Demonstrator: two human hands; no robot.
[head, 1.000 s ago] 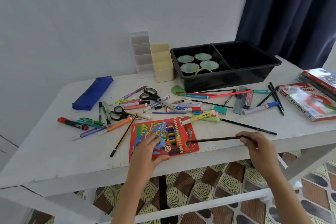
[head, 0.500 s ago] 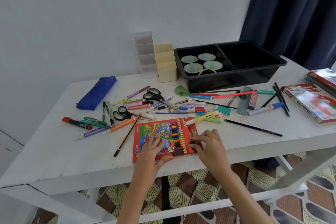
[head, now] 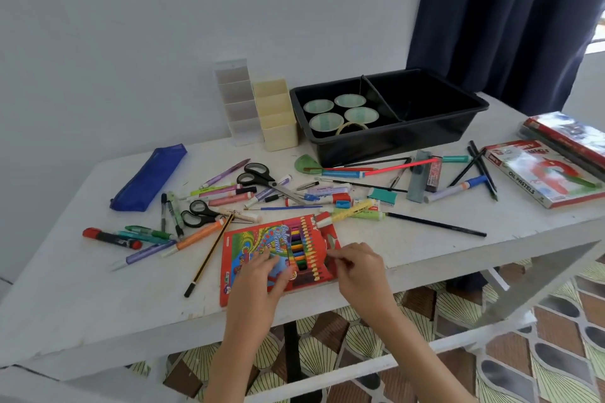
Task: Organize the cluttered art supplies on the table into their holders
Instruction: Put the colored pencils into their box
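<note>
Crowding pencil box (head: 240, 250): yellow marker (head: 355, 208), striped pencil (head: 209, 255).

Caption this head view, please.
Left hand and right hand at a red colour-pencil box amid scattered pens and scissors on a white table.

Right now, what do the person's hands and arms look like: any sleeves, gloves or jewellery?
Both are bare. The left hand and right hand wear no gloves, and no ring, watch or bracelet shows. The left forearm and right forearm run uncovered to the picture's bottom edge, so no sleeve is in view.
</note>
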